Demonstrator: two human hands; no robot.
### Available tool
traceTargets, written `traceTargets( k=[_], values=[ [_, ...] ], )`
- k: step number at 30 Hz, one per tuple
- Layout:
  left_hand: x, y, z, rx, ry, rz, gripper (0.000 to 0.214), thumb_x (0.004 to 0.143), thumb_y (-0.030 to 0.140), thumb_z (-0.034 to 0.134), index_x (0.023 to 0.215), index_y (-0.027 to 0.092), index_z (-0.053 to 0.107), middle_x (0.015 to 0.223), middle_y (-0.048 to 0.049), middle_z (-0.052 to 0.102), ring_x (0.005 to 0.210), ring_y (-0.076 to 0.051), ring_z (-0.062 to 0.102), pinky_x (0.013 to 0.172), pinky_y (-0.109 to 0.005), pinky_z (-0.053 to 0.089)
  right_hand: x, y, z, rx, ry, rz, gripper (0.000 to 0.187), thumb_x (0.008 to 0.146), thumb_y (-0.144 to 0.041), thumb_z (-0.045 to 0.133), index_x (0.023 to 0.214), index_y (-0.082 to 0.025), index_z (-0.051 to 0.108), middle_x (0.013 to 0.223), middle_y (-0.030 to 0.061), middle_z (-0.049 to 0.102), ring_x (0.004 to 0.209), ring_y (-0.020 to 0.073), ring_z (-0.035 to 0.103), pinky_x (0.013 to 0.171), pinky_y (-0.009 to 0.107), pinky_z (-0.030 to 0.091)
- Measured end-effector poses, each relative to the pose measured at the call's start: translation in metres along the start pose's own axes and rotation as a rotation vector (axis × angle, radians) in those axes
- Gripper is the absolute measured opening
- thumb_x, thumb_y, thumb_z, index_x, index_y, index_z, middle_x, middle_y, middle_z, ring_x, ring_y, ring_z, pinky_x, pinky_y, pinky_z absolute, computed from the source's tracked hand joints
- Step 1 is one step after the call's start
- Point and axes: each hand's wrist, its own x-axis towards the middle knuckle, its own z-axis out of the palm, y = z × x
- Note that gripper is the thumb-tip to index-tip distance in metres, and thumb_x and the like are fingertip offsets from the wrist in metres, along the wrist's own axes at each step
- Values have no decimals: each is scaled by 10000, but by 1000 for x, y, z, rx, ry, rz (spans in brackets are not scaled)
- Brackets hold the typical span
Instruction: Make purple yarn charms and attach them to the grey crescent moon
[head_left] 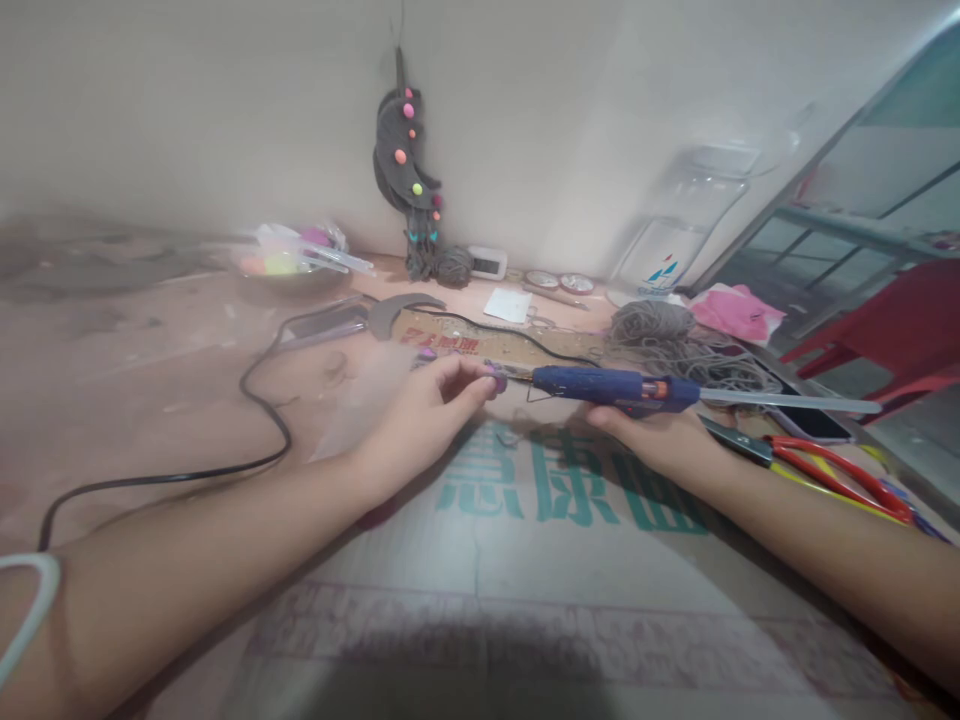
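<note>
My left hand [427, 410] pinches a small purple pom-pom [496, 381] between its fingertips, just above a flattened cardboard sheet [525, 540] printed with green characters. My right hand [660, 435] grips a blue hot glue gun [615, 388] from below. The gun lies level with its nozzle pointing left at the pom-pom and a clear glue stick [787, 402] jutting out to the right. A black cord [255, 400] runs from the gun area across the tabletop to the left.
Red-handled scissors [817, 465] and a phone [806, 420] lie right of my right hand. Grey yarn [667, 335], a pink cloth [735, 312], a clear jar [675, 240], a bowl of pom-poms [289, 262] and a grey felt hanging with pom-poms [409, 170] stand behind. A red chair [892, 330] is at right.
</note>
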Motion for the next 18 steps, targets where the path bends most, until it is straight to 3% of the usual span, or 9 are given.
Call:
traceTargets(
  k=[8,18],
  values=[
    [0,3,-1,6,-4,4,152,893,308,593,881,165,644,924,-32,700,839,-166,624,777,-285,464,0,-4,0,5,-10,27,177,727,-473,669,724,-301,709,774,9,761,791,301,732,780,453,622],
    [0,3,-1,25,-10,-2,153,908,302,586,899,157,637,932,-26,692,821,-153,608,757,-273,441,-1,-5,0,-75,44,-16,207,746,-467,653,747,-272,721,770,3,767,784,278,740,761,399,633]
  ],
)
